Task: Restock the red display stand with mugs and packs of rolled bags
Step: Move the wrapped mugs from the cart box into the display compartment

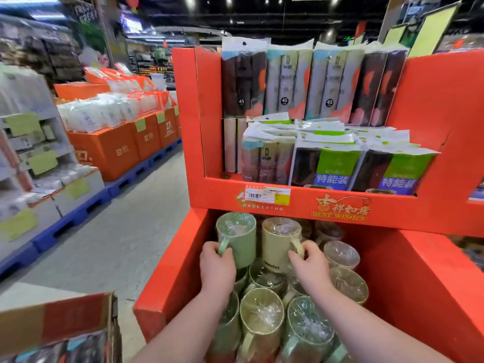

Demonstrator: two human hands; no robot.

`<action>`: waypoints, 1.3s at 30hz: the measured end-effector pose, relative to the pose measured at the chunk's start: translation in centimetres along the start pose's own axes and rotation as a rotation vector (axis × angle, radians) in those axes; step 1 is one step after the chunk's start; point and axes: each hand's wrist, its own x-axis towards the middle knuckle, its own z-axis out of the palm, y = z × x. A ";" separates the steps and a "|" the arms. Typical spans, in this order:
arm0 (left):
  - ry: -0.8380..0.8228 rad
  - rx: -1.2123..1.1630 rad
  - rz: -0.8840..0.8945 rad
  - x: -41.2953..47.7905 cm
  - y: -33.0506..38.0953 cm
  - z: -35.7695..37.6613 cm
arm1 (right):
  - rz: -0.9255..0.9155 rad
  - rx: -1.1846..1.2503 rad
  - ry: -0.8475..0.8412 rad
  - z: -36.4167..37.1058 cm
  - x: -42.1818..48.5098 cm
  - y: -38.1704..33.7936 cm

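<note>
Mugs [262, 318] wrapped in clear film crowd the lower bin of the red display stand [432, 297], some upright and some tipped, directly beneath both wrists and forearms. Just ahead of them, the left hand [217, 265] has its fingers curled round the handle of a green mug [239, 237]. The right hand [310, 265] pinches the handle of a cream mug [279, 242] between thumb and fingers. These two stand upright side by side between the hands, higher than the pile. Whether they rest on the ones below or hang clear of them I cannot tell.

Down to the left of the left hand, an open cardboard box [65, 318] shows what look like wrapped packs, too blurred to be sure. Above and beyond the hands, the upper shelf holds packs of rolled bags [327, 163], the front ones leaning and a taller row upright behind. Far off to the left, orange boxes [115, 150] sit on a blue pallet [131, 179].

The step in hand looks like placing mugs, a pair at a time, toward the back of the bin. The next move calls for a steady footing for each on the uneven pile, then loosening both grips without tipping the neighbours.
</note>
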 end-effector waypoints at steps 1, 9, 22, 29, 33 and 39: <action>0.014 0.000 -0.006 0.6 0.0 0.5 | 0.000 0.005 0.002 0.2 0.4 0.0; 0.055 0.023 -0.025 4.3 -0.4 3.0 | -0.005 0.027 0.019 2.3 3.4 0.1; -0.036 0.215 0.049 5.8 -0.8 3.4 | -0.060 -0.023 -0.271 3.6 3.3 1.0; -0.047 0.229 0.043 5.8 -1.2 3.6 | 0.076 -0.151 -0.094 1.6 5.5 1.5; -0.006 0.236 -0.001 6.7 -0.8 3.8 | 0.117 -0.154 -0.267 2.3 6.7 0.6; 0.006 0.265 -0.015 7.4 -0.8 4.2 | 0.105 -0.183 -0.213 2.8 7.1 0.2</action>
